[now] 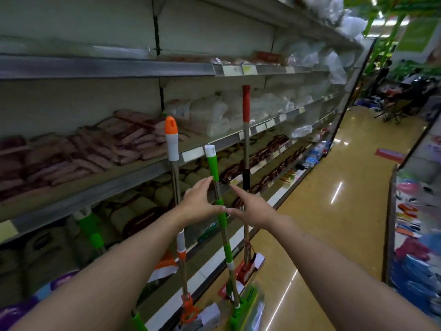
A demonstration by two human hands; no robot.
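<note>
Green plastic grip, white-capped, on the slim metal pole of a flat green mop [212, 163], upright at the front edge of the grey metal store shelving [107, 187], head down on the glossy yellow floor [334, 187]. Framed from both sides by bare hands. Left hand [199, 204]: open, fingers straight, tips at the lower end of the grip, thumb laid across the pole's lower green sleeve. Right hand [250, 209]: open too, fingers straight and apart from the pole, thumb tip meeting the left thumb at the sleeve. Gripping nothing. Just left of it, an orange-and-white-handled mop [172, 139]; just right, a taller red-handled mop [246, 103], both against the same shelf edge. Pinkish packets [95, 149] stacked on the shelf behind.
</note>
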